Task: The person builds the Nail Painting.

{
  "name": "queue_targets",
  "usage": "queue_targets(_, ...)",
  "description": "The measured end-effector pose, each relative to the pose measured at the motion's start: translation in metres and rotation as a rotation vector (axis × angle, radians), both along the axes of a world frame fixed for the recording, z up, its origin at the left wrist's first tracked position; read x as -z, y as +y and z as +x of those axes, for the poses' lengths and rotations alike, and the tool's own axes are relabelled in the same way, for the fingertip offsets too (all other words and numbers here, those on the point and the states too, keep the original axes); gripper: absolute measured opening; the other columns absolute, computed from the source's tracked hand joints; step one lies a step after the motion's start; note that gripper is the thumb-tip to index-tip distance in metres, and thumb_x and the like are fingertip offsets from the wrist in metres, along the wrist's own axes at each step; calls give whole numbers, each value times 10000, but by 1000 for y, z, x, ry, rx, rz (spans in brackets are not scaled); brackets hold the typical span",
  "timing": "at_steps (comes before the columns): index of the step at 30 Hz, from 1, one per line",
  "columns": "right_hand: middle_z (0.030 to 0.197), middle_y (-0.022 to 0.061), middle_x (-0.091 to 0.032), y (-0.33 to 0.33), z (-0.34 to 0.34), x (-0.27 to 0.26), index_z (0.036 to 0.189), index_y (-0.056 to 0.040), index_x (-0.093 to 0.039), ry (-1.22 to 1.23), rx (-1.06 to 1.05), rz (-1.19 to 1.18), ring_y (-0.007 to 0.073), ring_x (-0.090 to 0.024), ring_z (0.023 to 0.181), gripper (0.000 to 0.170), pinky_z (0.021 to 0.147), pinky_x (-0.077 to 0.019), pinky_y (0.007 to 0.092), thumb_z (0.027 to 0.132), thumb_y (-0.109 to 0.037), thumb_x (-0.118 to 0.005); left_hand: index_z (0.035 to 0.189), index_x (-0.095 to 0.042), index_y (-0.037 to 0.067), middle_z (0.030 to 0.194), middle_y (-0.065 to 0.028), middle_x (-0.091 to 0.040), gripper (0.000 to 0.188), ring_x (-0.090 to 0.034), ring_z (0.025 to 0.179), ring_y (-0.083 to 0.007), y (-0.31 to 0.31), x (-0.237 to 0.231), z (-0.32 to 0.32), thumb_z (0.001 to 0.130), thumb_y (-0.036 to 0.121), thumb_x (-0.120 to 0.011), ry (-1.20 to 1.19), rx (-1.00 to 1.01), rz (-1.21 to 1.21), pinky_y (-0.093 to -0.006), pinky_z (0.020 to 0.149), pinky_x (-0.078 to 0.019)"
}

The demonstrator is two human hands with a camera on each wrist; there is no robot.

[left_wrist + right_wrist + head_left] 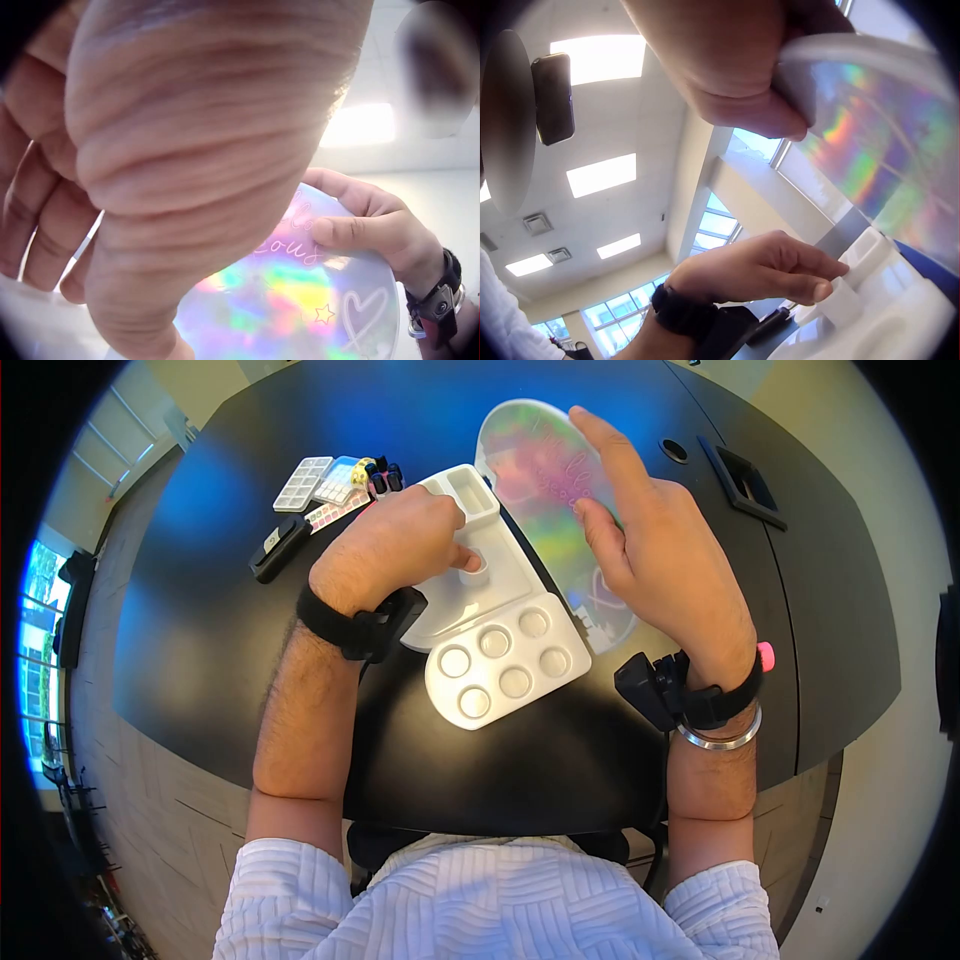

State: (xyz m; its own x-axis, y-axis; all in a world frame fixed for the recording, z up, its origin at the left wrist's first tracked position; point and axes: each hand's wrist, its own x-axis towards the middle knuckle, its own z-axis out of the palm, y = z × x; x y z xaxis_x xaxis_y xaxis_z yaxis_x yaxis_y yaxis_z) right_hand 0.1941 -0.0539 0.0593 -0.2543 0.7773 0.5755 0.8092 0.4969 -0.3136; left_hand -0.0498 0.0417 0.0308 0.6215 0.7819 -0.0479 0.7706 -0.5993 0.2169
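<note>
A white plastic case stands opened, its tray (510, 565) flat on the table and its iridescent lid (530, 470) raised along the right side. My right hand (675, 550) grips the lid's edge, thumb on the shiny lettered face. Over the tray, my left hand (395, 545) pinches a small white cylindrical piece (842, 304) between thumb and fingers, as the right wrist view shows. In the left wrist view my left hand (195, 135) blocks the piece. A white panel (514, 648) with several round wells extends from the tray's near side.
Left of the case lie white compartment boxes (302, 484), a sticker-like strip (338, 510), small dark bottles (386, 478) and a black case (279, 548). A black rectangular frame (744, 482) and a round table hole (674, 451) are at the right back.
</note>
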Motion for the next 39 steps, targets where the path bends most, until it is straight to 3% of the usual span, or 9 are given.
queue_targets(9, 786, 229, -686, -7, -7, 3, 1658, -60, -412, -29, 71, -110, 453, -678, 758, 663, 708, -529, 542, 1042, -74, -660, 1052, -809, -29, 887, -256, -764, 419, -753, 928, -442, 1, -4, 2, 924, 367, -851, 29, 13, -23, -530, 857, -579)
queue_targets(13, 840, 252, -706, -10, -7, 5, 1639, -40, -416, 6, 101, -121, 477, -689, 805, 656, 740, -531, 576, 1033, -76, -664, 1137, -812, -31, 889, -265, -763, 423, -751, 898, -447, -1, -11, 4, 926, 334, -846, 19, -5, -88, -520, 848, -579)
queue_targets(15, 885, 272, -718, -5, -5, 12, 1619, -23, -420, 46, -5, -104, 498, -694, 842, 646, 752, -525, 595, 1021, -59, -663, 1205, -806, -26, 895, -276, -762, 438, -751, 872, -446, -1, -8, 2, 923, 306, -840, -28, -20, -86, -512, 837, -577)
queue_targets(20, 914, 283, -729, -5, -9, 16, 1595, -14, -427, 83, -26, -104, 510, -698, 860, 632, 759, -532, 592, 1005, -23, -652, 1146, -806, -31, 861, -277, -743, 373, -738, 825, -431, -3, -15, 10, 942, 280, -824, 53, 8, -80, -504, 797, -561)
queue_targets(22, 834, 268, -726, -1, -9, 18, 1497, 192, -455, 0, -66, 41, 427, -750, 789, 662, 722, -610, 498, 910, -6, -687, 1092, -820, -25, 844, -267, -745, 384, -747, 853, -438, -7, -22, 13, 940, 328, -818, 85, -20, -106, -523, 830, -573)
queue_targets(25, 858, 268, -732, 2, -12, 29, 1563, 115, -409, 3, -47, -119, 454, -725, 812, 710, 729, -578, 539, 898, 51, -648, 1099, -815, -32, 813, -274, -729, 374, -733, 792, -438, -6, -17, 8, 932, 303, -832, 27, 30, -76, -515, 760, -555)
queue_targets(32, 824, 248, -728, -4, -9, 27, 1565, 141, -423, 17, -42, -180, 421, -733, 779, 751, 691, -586, 506, 855, 58, -655, 1074, -785, -50, 738, -290, -633, 357, -621, 658, -430, -3, -12, 9, 949, 279, -839, 15, 19, -97, -499, 675, -495)
queue_targets(34, 844, 218, -777, -1, -12, 28, 1555, 157, -439, -137, 16, -150, 381, -802, 809, 890, 728, -656, 448, 926, -304, -868, 1051, -774, -51, 726, -290, -610, 350, -587, 648, -441, -1, -9, 8, 953, 279, -837, -18, 21, -95, -506, 666, -477)
queue_targets(39, 834, 216, -774, 0, -11, 25, 1564, 149, -436, -61, 26, -193, 374, -804, 808, 881, 728, -659, 448, 930, -291, -860, 1014, -766, -56, 717, -292, -591, 366, -573, 659, -465, 0, -8, 5, 945, 294, -847, -18, 93, -43, -520, 664, -467)
